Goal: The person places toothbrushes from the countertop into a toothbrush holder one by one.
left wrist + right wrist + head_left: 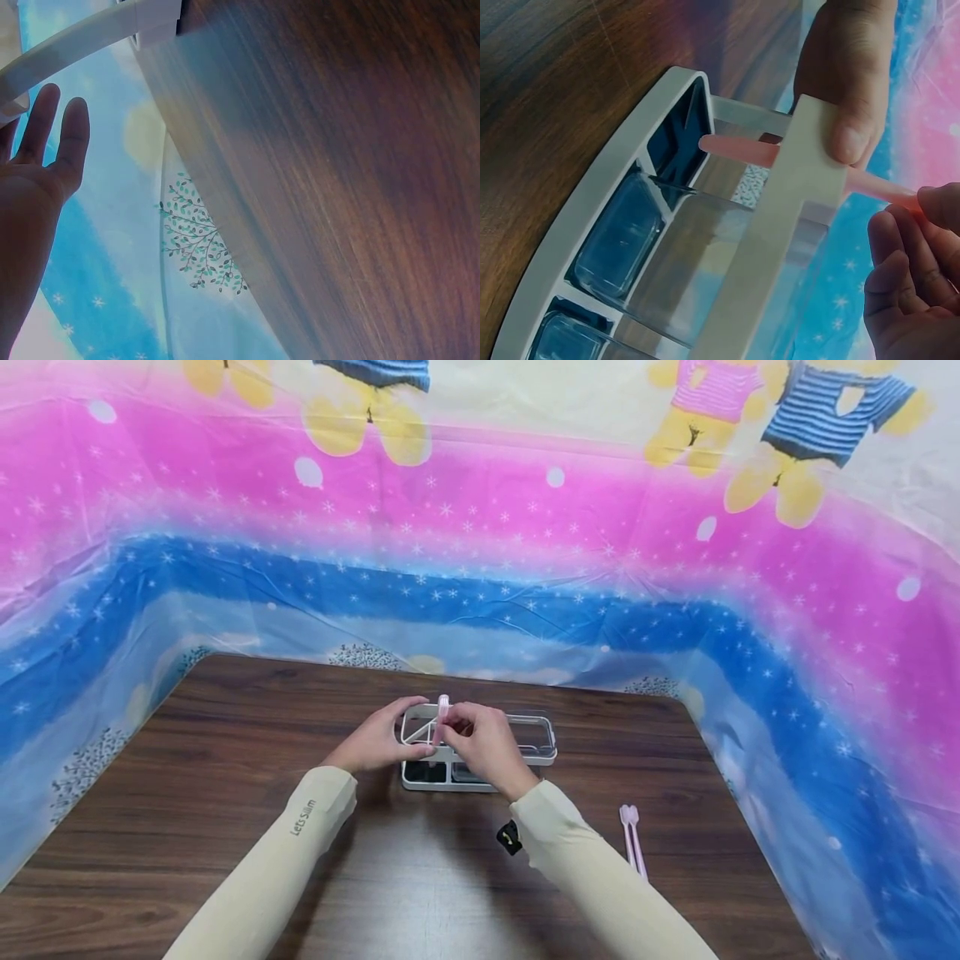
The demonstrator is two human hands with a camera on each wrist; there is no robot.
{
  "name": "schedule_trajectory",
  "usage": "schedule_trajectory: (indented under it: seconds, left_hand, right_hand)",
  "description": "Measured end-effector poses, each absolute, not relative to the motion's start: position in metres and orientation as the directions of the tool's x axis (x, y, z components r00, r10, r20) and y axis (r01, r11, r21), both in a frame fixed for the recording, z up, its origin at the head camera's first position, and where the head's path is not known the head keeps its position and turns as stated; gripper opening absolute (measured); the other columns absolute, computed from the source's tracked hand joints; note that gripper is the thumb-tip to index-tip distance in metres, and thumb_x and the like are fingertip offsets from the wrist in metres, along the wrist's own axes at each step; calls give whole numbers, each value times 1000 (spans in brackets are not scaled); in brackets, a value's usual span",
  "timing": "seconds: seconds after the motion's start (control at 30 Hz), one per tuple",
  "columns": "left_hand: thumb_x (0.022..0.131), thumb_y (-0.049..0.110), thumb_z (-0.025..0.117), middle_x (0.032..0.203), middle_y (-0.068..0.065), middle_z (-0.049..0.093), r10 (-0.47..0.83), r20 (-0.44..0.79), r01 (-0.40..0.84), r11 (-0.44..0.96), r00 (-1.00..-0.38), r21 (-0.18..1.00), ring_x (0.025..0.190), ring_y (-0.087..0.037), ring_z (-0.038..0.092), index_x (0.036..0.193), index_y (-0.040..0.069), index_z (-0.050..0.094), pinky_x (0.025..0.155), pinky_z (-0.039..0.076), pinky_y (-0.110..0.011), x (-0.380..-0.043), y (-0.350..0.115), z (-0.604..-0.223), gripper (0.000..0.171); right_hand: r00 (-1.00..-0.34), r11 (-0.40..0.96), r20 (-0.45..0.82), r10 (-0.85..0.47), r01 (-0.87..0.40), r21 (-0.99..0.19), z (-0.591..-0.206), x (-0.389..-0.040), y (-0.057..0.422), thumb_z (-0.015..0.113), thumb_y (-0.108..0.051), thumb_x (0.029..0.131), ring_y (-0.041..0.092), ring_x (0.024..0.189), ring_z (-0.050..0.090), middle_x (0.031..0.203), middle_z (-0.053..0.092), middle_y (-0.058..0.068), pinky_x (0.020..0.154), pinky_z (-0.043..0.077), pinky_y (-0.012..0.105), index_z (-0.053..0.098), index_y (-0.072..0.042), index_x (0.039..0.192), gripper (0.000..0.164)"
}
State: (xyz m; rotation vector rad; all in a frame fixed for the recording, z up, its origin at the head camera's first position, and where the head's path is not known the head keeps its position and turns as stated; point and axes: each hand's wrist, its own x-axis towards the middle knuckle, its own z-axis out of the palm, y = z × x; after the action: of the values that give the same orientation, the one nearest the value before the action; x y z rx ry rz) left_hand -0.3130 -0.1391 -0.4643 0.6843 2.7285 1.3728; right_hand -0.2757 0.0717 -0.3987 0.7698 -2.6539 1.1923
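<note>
A white toothbrush holder [536,758] stands toward the back of the table, with an upper frame, a dark-bottomed base and clear cups [619,236] in it. My left hand [372,739] grips the left end of the upper frame, thumb on the front side and fingers reaching to the back. With thumb and fingertips my right hand [486,742] pinches a pink toothbrush [443,703], head up. In the right wrist view its handle [742,148] passes down through the upper frame, its tip above the dark left compartment [676,139] of the base.
Two more pink toothbrushes [633,839] lie side by side on the wooden table [247,760], right of my right forearm. A patterned cloth [480,602] hangs round the table's back and sides. A black device [509,837] is strapped on my right wrist.
</note>
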Motion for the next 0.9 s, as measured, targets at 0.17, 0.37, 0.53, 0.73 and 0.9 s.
schedule_trajectory:
  seconds: [0.17, 0.37, 0.53, 0.73, 0.9]
  left_hand:
    - [75, 45, 77, 118, -11, 55, 392, 191, 386, 514, -900, 766, 99, -30, 56, 142, 11, 38, 81, 46, -45, -313, -139, -465, 85]
    - [75, 45, 78, 119, -13, 55, 392, 192, 386, 510, -900, 769, 100, -33, 56, 142, 13, 39, 81, 46, -45, -313, -139, -464, 83]
    - [74, 43, 78, 119, -14, 56, 391, 195, 386, 502, -899, 774, 100, -33, 56, 142, 11, 39, 81, 45, -45, -313, -139, -463, 85]
    - [74, 42, 79, 119, -14, 56, 389, 206, 391, 487, -898, 781, 101, -33, 56, 141, 12, 41, 82, 45, -45, -315, -139, -464, 83]
    - [74, 41, 79, 120, -15, 56, 391, 208, 392, 484, -897, 783, 101, -33, 56, 140, 14, 41, 82, 45, -45, -315, -139, -465, 81]
  right_hand:
    - [-862, 560, 304, -406, -497, -663, -403, -277, 71, 67, -13, 88, 7, 69, 57, 81, 64, -8, 61, 48, 23, 70, -13, 91, 4]
    - [-860, 560, 291, -418, -497, -663, -407, -279, 70, 69, -13, 87, 5, 70, 58, 80, 65, -9, 63, 49, 22, 70, -13, 90, 3]
    - [-862, 565, 278, -424, -491, -663, -410, -279, 69, 68, -14, 88, 5, 71, 58, 80, 65, -10, 64, 49, 22, 71, -13, 89, 3]
    - [-869, 575, 256, -424, -477, -665, -411, -280, 69, 68, -15, 88, 5, 72, 58, 82, 65, -11, 65, 49, 22, 71, -14, 90, 4]
    - [-868, 576, 254, -426, -477, -663, -413, -281, 69, 68, -15, 88, 6, 73, 58, 82, 65, -11, 65, 49, 21, 71, -14, 91, 4]
